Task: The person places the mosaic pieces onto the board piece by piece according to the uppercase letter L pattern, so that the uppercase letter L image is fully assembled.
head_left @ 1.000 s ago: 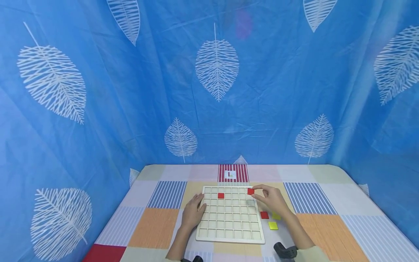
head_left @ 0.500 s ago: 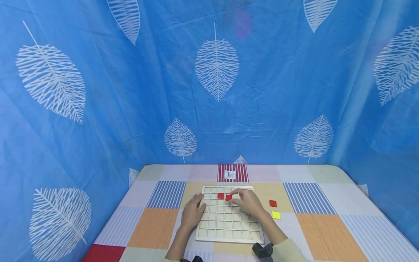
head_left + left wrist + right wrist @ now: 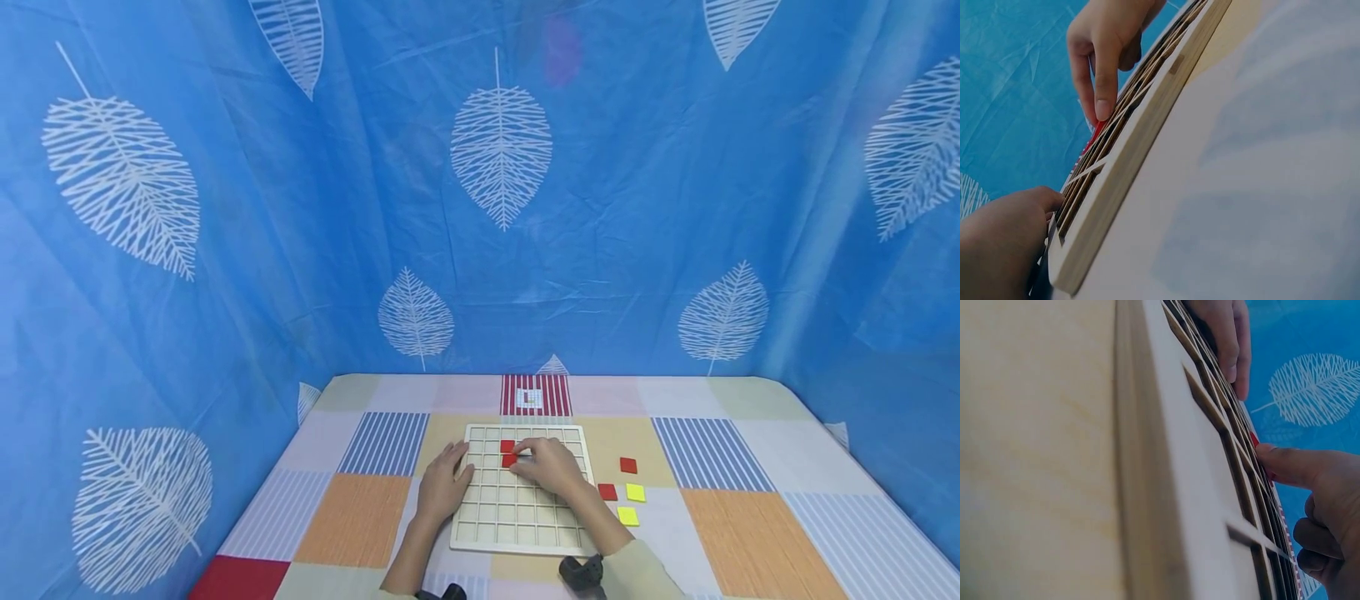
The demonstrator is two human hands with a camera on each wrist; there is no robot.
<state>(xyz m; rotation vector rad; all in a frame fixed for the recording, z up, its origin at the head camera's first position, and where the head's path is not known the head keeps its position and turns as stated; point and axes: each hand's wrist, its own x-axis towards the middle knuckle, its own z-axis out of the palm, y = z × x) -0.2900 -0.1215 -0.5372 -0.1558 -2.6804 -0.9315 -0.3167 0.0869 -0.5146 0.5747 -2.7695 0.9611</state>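
A cream grid board (image 3: pixel 495 547) of raised-edge square cells lies on the patterned cloth. One red square tile (image 3: pixel 507 447) sits in a cell of its second row. Directly below it, nearer the person, is another red tile (image 3: pixel 509 461), pinched at its right side between the thumb and forefinger of my right hand (image 3: pixel 551 467). In the left wrist view, the right fingertips press a red edge (image 3: pixel 1098 129) down at the grid. My left hand (image 3: pixel 442 490) rests along the board's left edge, its fingers relaxed against the rim.
To the board's right lie two loose red tiles, one farther (image 3: pixel 628 465) and one nearer (image 3: pixel 607 492), beside two yellow tiles (image 3: pixel 636 492). A small printed grid card (image 3: pixel 529 398) lies behind the board. Blue leaf-patterned curtain (image 3: pixel 600 208) encloses the table's back and sides.
My right hand has carried a red tile leftward from the board's far right corner to the cell just below the first red tile. The left hand has stayed on the board's edge.
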